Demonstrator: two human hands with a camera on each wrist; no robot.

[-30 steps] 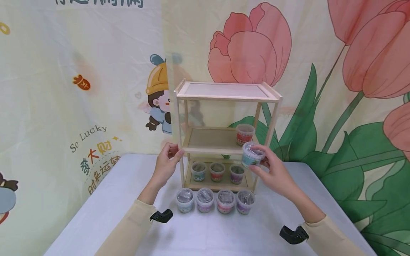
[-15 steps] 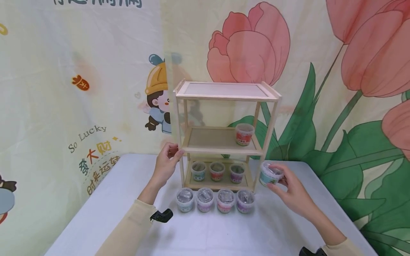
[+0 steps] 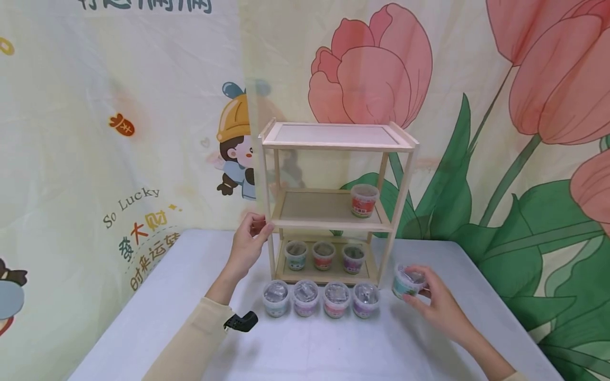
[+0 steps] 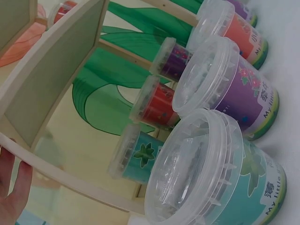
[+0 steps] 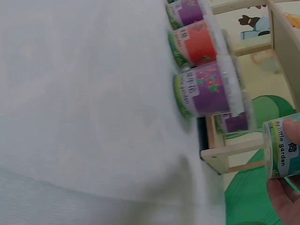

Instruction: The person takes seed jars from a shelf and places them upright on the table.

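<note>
My right hand (image 3: 440,306) holds a teal plastic tub (image 3: 405,286) with a clear lid, to the right of a small wooden rack (image 3: 335,134). In the right wrist view this tub (image 5: 284,152) reads "My little garden" and sits between thumb and fingers, raised above the tabletop. At the rack's left side, my left hand (image 3: 248,242) pinches the frame at middle-shelf height. A red tub (image 3: 364,203) stands at the right end of that shelf. The bottom shelf bears a teal tub (image 3: 296,259), a red tub (image 3: 323,259) and a purple tub (image 3: 353,262).
In front of the rack, a row of lidded tubs stands on the white tabletop (image 3: 305,349): teal (image 3: 275,306), purple (image 3: 305,306), red (image 3: 335,308) and purple (image 3: 365,308). A printed cloth backdrop (image 3: 190,106) with tulips hangs behind.
My right hand has carried the teal tub from in front of the middle shelf's right end, rightward past the rack post and then down toward the table. The left hand stays on the rack.
</note>
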